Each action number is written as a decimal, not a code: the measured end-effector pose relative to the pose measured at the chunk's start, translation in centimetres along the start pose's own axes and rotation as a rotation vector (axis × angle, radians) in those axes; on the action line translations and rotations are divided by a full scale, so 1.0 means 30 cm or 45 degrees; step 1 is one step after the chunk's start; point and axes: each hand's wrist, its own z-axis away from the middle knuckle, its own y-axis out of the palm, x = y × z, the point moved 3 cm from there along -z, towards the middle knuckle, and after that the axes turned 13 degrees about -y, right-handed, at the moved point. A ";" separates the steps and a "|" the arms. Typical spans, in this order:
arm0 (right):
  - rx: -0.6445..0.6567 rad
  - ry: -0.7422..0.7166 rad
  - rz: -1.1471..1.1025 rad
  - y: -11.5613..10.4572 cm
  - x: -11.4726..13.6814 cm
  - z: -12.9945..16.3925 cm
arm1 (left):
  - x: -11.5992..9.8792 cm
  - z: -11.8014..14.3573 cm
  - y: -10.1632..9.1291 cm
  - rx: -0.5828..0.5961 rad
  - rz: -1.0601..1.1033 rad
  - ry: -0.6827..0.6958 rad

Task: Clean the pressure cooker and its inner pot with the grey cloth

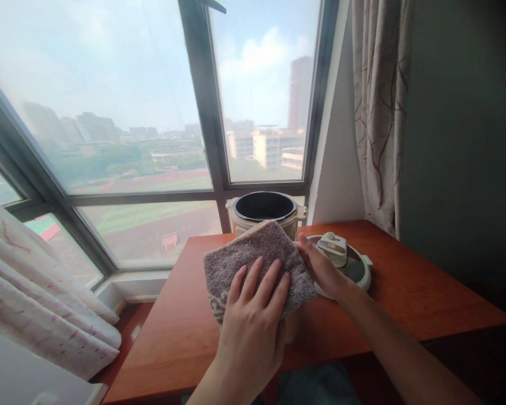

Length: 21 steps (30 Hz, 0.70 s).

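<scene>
A folded grey-brown towel (253, 244) is held up above the table's near part. My left hand (251, 332) lies flat against the towel's near face, fingers spread. At the towel's right edge, my right hand (322, 269) grips it with the thumb up; its other fingers are mostly hidden behind the cloth. Directly beyond the towel stands a lidless electric pressure cooker (241, 224) with a dark inner pot, its lower body blocked from sight. The cooker's round lid (365, 277), with a pale handle on top, rests on the table behind my right hand.
The reddish-brown wooden table (409, 287) reaches up to large windows (261, 112). Curtains hang on both sides, a patterned left curtain (46, 304) and a right curtain (379, 112). Dark fabric (318, 385) shows below the table's near edge.
</scene>
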 end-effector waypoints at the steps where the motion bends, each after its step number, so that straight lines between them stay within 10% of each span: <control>1: 0.065 0.019 -0.065 -0.001 0.005 0.000 | 0.003 -0.004 -0.003 0.012 0.009 -0.004; 7: 0.007 0.020 0.135 -0.004 0.011 -0.004 | 0.037 -0.042 -0.080 0.198 0.329 0.072; 13: 0.061 0.007 0.165 -0.020 -0.022 0.002 | 0.288 -0.227 -0.120 -0.031 0.695 -0.214; 21: 0.342 -0.050 0.252 -0.072 -0.005 -0.014 | 0.399 -0.300 0.042 0.665 0.838 -0.408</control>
